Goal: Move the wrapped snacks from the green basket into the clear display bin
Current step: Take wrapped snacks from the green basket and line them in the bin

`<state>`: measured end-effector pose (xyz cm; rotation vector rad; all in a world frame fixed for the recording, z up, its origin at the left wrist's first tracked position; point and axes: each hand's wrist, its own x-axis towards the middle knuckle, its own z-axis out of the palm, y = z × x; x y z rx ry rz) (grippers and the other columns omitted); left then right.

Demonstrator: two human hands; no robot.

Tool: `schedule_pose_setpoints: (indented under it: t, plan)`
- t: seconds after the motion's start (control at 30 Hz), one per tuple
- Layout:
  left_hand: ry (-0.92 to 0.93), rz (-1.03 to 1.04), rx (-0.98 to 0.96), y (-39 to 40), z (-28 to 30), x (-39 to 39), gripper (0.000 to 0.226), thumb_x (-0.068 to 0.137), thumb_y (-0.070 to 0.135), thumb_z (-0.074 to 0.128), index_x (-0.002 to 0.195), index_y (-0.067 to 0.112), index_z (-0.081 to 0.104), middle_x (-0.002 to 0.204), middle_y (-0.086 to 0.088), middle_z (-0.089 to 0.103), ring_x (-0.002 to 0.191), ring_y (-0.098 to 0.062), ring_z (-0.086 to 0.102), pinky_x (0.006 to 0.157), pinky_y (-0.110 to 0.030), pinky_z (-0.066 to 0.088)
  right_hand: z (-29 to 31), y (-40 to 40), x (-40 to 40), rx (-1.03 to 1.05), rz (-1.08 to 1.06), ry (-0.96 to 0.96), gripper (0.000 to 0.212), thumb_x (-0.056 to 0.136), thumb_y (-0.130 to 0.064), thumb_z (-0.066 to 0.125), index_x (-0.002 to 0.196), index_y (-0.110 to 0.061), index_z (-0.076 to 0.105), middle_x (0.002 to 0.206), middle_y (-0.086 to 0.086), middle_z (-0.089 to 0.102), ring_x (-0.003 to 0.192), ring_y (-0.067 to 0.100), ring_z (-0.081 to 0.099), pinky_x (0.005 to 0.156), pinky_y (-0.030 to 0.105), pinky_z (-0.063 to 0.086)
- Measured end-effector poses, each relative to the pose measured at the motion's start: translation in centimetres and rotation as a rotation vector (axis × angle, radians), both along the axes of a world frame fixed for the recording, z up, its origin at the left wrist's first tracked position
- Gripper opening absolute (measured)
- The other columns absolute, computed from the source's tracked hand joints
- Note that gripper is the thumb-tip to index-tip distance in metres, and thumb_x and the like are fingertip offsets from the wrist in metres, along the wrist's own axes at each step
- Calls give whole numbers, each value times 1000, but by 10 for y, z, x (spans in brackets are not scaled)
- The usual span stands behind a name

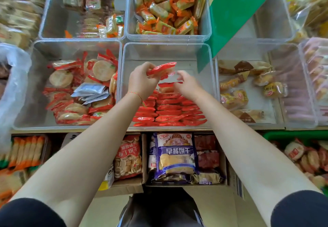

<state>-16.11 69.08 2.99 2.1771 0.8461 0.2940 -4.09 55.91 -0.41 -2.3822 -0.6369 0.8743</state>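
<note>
One glossy red-wrapped round cracker (162, 69), pinched by left hand (142, 81), above clear plastic bin (166, 49); right hand (186, 85), at three o'clock, relaxed, empty.

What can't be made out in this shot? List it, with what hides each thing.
- Green basket, head view: mostly cut off by the right edge.
- Rows of red packs in the clear display bin: partly covered by both forearms.
- Red snack pack in the left hand: print motion-blurred.
- Right hand: fingertips blurred; grip unclear.
</note>
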Motion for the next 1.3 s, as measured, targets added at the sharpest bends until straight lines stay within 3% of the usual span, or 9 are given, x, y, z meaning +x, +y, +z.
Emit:
schedule_pose_setpoints:
  t: [0.07, 0.17, 0.3, 0.47, 0.6, 0.73, 0.97, 1.13, 1.3]
  plan:
    - [71, -45, -8, 1, 0, 10, 17, 83, 23, 70, 100, 18, 70, 97, 1, 70, 95, -20, 62, 80, -24, 42, 11, -7, 6, 213, -98, 69, 63, 90, -22, 61, 147, -27, 35, 132, 1, 52, 104, 13, 53, 78, 24, 43]
    - [108, -119, -22, -1, 0, 22, 22, 81, 28, 74, 103, 21, 73, 100, 1, 73, 99, -18, 62, 80, -23, 40, 28, -11, 15, 344, 16, 28, 59, 84, -14, 67, 138, -30, 47, 127, 0, 54, 107, 9, 51, 82, 17, 42]
    - [151, -110, -44, -5, -6, 30, 28, 82, 31, 73, 108, 22, 69, 103, 2, 70, 102, -18, 61, 85, -25, 42, 30, -7, 21, 320, 75, 19, 21, 84, -13, 72, 104, -19, 71, 93, -6, 69, 88, 9, 63, 80, 23, 53]
    - [349, -144, -156, -6, -28, 25, 53, 87, 34, 61, 136, 20, 47, 129, -2, 61, 115, -23, 58, 98, -33, 44, 19, -17, 22, 236, 3, 151, 22, 87, -21, 73, 107, -12, 68, 97, 2, 71, 90, 16, 67, 75, 25, 54]
    - [477, -276, 47, -9, -34, 23, 39, 93, 34, 48, 130, 24, 57, 133, -5, 60, 126, -29, 50, 109, -38, 34, 15, -26, 30, 327, -176, 78, 23, 88, -21, 71, 109, -23, 63, 100, -5, 67, 95, 12, 64, 81, 27, 54]
    - [473, -202, 194, -10, -42, 14, 41, 91, 26, 45, 131, 21, 53, 121, -10, 64, 119, -33, 53, 103, -42, 32, 6, -16, 22, 219, -24, 27, 22, 83, -10, 69, 100, -24, 70, 95, -3, 70, 91, 16, 66, 85, 37, 56]
    - [459, -371, 333, -24, -46, -9, 47, 94, 49, 35, 140, 38, 42, 135, -2, 55, 126, -28, 45, 108, -51, 24, -3, 7, 6, -221, 456, 3, 24, 98, -16, 45, 112, -11, 63, 128, 12, 61, 116, 29, 55, 95, 30, 41]
    - [488, -399, 418, -34, -57, -20, 51, 94, 59, 28, 138, 38, 42, 138, 1, 52, 134, -24, 36, 114, -56, 13, -23, 14, 28, -116, 48, -134, 41, 94, -19, 48, 134, -10, 53, 135, 12, 56, 122, 28, 53, 100, 37, 45]
    - [470, -377, 418, -36, -61, -22, 54, 95, 60, 25, 142, 38, 39, 142, -1, 49, 139, -25, 30, 115, -57, 7, -43, 26, 41, -310, 202, -181, 76, 90, -28, 65, 153, -13, 26, 153, 14, 35, 141, 35, 32, 114, 42, 31]
